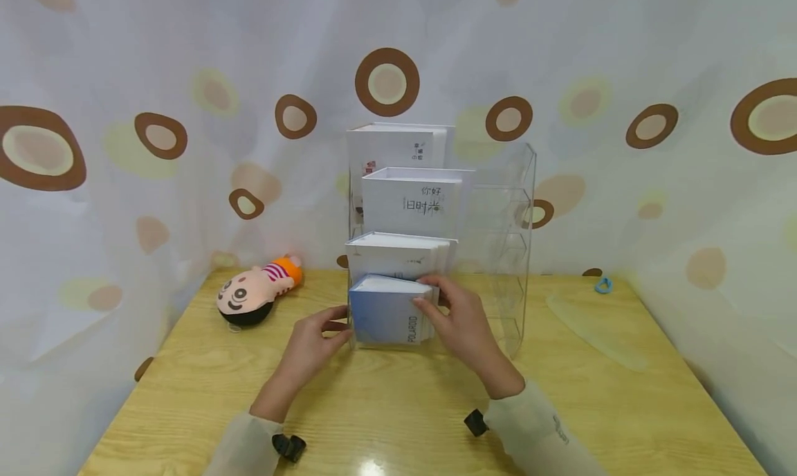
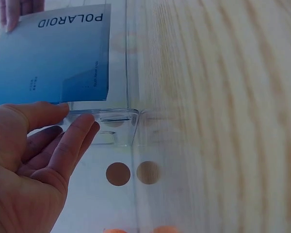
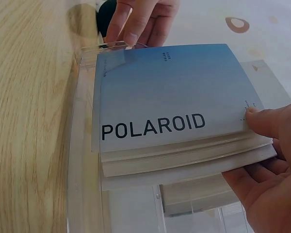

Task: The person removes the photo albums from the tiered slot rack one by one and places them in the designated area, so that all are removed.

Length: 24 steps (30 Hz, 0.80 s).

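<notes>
In the lowest, front tier of a clear acrylic rack (image 1: 526,254) stands a blue-to-white book (image 1: 382,317) marked POLAROID, with white layers behind its cover. My right hand (image 1: 463,320) grips its right side, the thumb (image 3: 269,121) on the front cover and the fingers behind. My left hand (image 1: 314,344) pinches the rack's left side edge (image 2: 121,115) between thumb and fingers, close to the book's left end. Directly behind stands a white book (image 1: 380,258). Two larger white books, a middle one (image 1: 398,203) and a back one (image 1: 392,144), rise in the higher tiers.
A plush doll (image 1: 258,293) with an orange bottom lies left of the rack on the wooden table (image 1: 386,414). A small blue ring-like item (image 1: 602,285) lies at the back right. Behind the table hangs a patterned sheet (image 1: 436,61).
</notes>
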### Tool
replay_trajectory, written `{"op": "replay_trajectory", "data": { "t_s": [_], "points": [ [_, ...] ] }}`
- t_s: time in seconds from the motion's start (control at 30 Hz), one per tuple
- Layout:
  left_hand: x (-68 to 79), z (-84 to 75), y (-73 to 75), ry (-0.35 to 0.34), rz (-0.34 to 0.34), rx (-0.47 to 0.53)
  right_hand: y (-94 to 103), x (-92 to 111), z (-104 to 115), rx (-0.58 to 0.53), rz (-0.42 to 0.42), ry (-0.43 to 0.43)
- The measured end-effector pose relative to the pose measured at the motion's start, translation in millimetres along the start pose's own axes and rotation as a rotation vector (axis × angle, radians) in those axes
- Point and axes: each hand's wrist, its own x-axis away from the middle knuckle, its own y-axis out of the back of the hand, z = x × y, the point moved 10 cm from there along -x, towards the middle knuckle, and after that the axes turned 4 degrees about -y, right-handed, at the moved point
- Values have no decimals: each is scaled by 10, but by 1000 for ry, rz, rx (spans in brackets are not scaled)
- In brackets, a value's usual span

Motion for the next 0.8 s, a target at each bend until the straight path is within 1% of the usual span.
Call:
{"op": "replay_trajectory", "data": {
  "t_s": [0.3, 0.53, 0.8],
  "points": [
    [15, 0, -3, -7, -12, 10, 2, 6, -2, -8, -8, 7],
    [3, 18, -24, -10, -8, 12, 30, 24, 14, 4, -18, 20],
    [10, 28, -12, -8, -3, 19, 25, 29, 24, -5, -21, 30]
  ]
}}
